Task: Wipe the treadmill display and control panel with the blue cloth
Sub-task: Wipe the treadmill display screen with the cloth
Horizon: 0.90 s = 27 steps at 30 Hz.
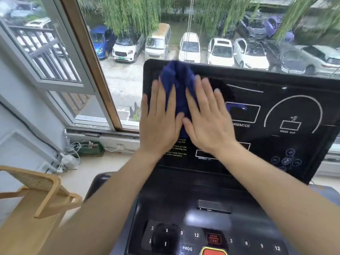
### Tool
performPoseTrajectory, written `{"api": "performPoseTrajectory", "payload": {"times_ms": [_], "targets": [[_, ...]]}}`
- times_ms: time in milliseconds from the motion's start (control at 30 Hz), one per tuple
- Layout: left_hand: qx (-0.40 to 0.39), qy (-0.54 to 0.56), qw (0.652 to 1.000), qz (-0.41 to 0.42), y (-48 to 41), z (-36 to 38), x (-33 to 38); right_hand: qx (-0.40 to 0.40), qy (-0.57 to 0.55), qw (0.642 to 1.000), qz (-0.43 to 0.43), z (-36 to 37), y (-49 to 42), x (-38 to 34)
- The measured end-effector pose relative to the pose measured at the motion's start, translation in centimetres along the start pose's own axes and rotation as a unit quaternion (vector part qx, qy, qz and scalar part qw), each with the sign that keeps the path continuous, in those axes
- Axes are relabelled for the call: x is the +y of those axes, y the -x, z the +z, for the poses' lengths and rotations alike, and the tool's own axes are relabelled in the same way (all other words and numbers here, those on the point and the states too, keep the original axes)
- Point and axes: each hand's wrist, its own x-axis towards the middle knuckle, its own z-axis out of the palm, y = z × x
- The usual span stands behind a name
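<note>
Nearest the camera, the control panel (202, 236) with its numbered keys and red button has no cloth on it, so by my judgement that part is not yet wiped. The blue cloth (179, 89) lies bunched against the upper left of the treadmill display (276, 111), pressed flat by the left hand (160, 124) and right hand (207, 122), fingers straight and slightly spread, not gripping. The display's right side, toward the window (128, 52), looks still to do.
</note>
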Motion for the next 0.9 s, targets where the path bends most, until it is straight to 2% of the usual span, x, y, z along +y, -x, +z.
{"api": "performPoseTrajectory", "payload": {"times_ms": [167, 267, 400, 533, 633, 767, 833, 900], "targets": [[-0.131, -0.024, 0.991, -0.032, 13.5, 2.1, 0.7, -0.106, -0.011, 0.990, -0.092, 3.1, 9.6, -4.2], [-0.151, -0.030, 0.987, -0.037, 13.9, 1.5, 0.5, -0.116, 0.014, 0.985, -0.130, 2.9, 9.6, -4.2], [-0.042, -0.025, 0.999, -0.004, 2.8, -0.3, 0.3, -0.040, 0.063, 0.997, -0.030, -0.4, 1.4, -0.5], [-0.015, -0.009, 1.000, 0.009, -4.1, -1.4, 1.4, -0.028, 0.059, 0.997, 0.043, -2.1, -1.0, 2.4], [-0.055, -0.005, 0.998, 0.022, 0.7, -0.3, 1.4, -0.055, 0.028, 0.997, 0.057, -0.6, 3.7, 0.4], [-0.142, -0.017, 0.989, 0.025, 11.0, 1.5, 2.2, -0.139, 0.015, 0.990, -0.011, 1.4, 12.2, -2.4], [-0.154, -0.001, 0.987, 0.043, 11.5, 2.7, 6.5, -0.154, 0.049, 0.986, 0.034, 0.2, 14.5, 0.7], [-0.145, -0.017, 0.989, 0.022, 9.6, 2.3, 7.1, -0.127, 0.074, 0.987, 0.059, 0.0, 12.9, 1.3]]}}
